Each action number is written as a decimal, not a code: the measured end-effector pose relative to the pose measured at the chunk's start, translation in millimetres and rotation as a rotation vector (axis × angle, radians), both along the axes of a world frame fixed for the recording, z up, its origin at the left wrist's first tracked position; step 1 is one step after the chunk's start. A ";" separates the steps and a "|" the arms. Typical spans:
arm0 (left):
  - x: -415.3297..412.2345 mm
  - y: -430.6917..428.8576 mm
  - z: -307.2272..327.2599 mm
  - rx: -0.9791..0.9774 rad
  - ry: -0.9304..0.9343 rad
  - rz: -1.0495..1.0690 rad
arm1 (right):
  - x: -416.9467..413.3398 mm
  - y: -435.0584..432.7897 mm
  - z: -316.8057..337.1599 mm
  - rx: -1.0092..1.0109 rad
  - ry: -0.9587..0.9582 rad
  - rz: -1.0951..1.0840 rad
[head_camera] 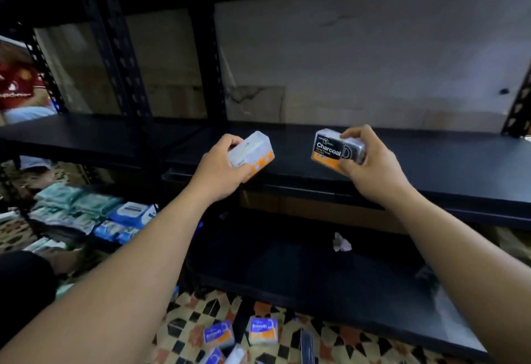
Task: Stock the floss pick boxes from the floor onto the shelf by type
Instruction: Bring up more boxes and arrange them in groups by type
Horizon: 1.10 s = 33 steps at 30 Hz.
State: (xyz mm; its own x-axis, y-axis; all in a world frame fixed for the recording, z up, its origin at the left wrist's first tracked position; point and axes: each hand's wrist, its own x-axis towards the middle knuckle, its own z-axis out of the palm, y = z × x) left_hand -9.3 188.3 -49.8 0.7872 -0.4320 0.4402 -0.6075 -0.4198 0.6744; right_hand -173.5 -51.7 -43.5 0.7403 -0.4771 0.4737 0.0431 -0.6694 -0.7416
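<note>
My left hand point(221, 169) grips a clear floss pick box with an orange band point(253, 151), tilted, just above the front of the black middle shelf point(431, 168). My right hand point(370, 168) holds a black and orange box labelled Charcoal point(327, 149) over the same shelf, label facing me. The two boxes are apart, roughly level. On the patterned floor below lie several blue and orange boxes labelled Smooth point(263, 330), with another Smooth box point(218, 335) beside it.
A lower black shelf point(301, 271) carries a crumpled white scrap point(341, 243). Left of it, stacked wipe packs point(126, 217) fill a neighbouring low shelf. Black perforated uprights point(120, 56) divide the shelving units. A person in a red shirt point(17, 82) is at far left.
</note>
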 end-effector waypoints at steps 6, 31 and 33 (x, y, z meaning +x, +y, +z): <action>45.2 -30.5 1.6 0.100 0.053 0.056 | 35.5 -39.4 -11.5 -0.076 0.146 -0.064; 123.0 -86.1 -13.4 -0.076 0.110 0.167 | 113.2 -95.8 -17.8 -0.157 0.243 -0.073; 120.6 -86.6 -14.4 -0.036 0.071 0.167 | 112.6 -95.6 -17.7 -0.145 0.236 -0.069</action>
State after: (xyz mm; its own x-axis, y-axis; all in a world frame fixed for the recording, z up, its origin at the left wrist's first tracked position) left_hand 111.2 101.7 -64.2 0.8763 -0.2774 0.3938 -0.4816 -0.4862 0.7292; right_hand -60.9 -147.3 -61.2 0.8060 -0.4703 0.3594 -0.1687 -0.7646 -0.6220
